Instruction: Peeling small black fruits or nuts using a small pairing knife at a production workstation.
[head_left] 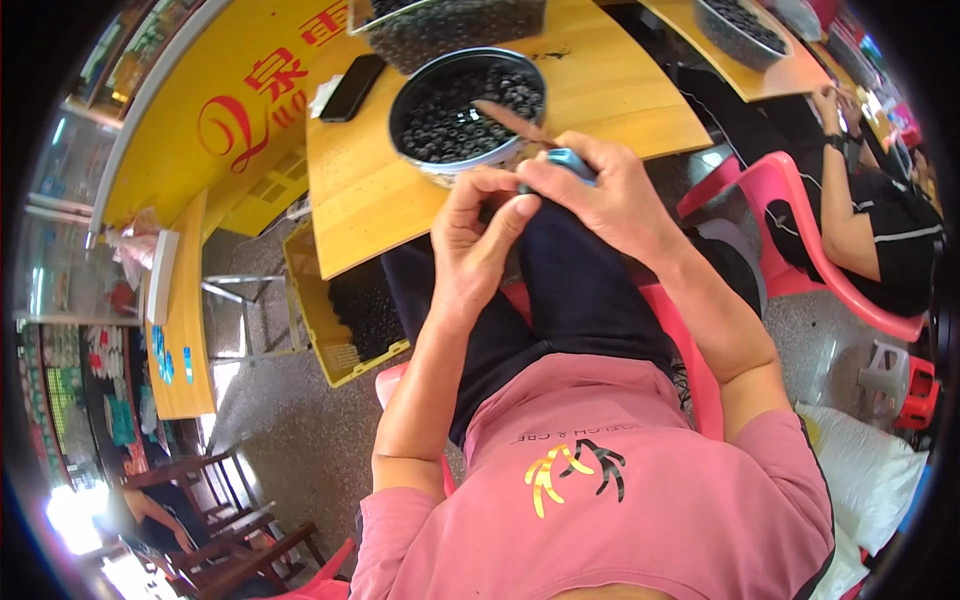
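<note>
My right hand (622, 198) is closed around the blue handle of a knife (510, 121), whose brownish blade points up and left over a round bowl. My left hand (472, 235) is closed in a pinch close beside it, fingertips meeting the right thumb. A small dark bit shows between the fingertips, too covered to name. The bowl (466, 172) stands at the table's near edge, just beyond both hands, and holds many small dark, round, glossy pieces. Behind it sits a clear tub (455, 35) of similar dark round pieces.
A black phone (353, 88) lies left of the bowl on the wooden table (615, 110). Below, a yellow crate (322, 335) holds dark pieces. At right, another person (850, 200) sits on a pink chair (800, 215) near a second table with a tub (745, 35).
</note>
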